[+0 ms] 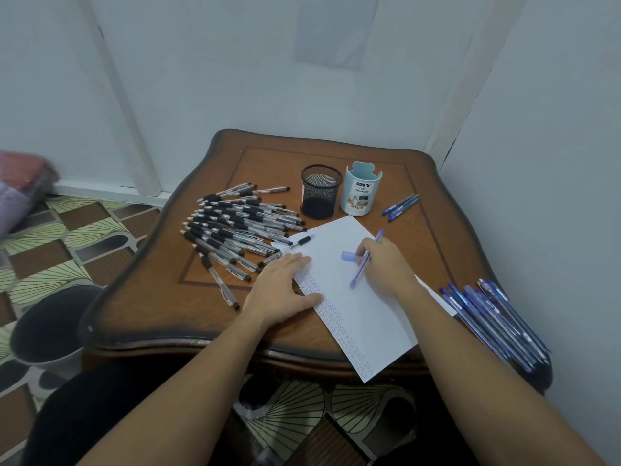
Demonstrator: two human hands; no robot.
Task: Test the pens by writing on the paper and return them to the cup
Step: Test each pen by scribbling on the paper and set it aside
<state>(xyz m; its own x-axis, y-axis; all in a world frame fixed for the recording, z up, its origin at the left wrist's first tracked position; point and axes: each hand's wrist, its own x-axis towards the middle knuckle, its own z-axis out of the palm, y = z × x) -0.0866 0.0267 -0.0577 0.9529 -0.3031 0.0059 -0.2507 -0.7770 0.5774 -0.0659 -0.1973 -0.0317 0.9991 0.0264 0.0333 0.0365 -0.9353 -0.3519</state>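
Blue pen (361,267): pinched between the thumb and curled fingers of the right hand (386,264); tip down on the paper (373,321), near the sheet's middle.
Long axis: slanted, not upright; tip toward the near left, back end raised toward the far right, roughly at the light-blue cup (361,193).
Cap (348,256): translucent blue, off the pen, just beside the right fingers; held or lying on the sheet, cannot tell.
Step in hand: judged to be the test scribble with this pen.
Doing it well: light pressure, a short stroke on bare white right of the written marks (331,312); same slant throughout; cap back on before the return.
Left hand (285,290): flat, fingers straight and slightly spread, pressing the sheet's left edge; worth keeping there, since the near corner overhangs the bench (336,156).
Cups: black mesh cup (321,196) touching or just beside the light-blue one, at the far side; likely the place for tested pens, but which one takes blue pens, cannot tell.
Other pens: black-grip pile (235,230) left of the paper; three blue pens (401,206) right of the light-blue cup; blue bundle (497,324) at the right edge.
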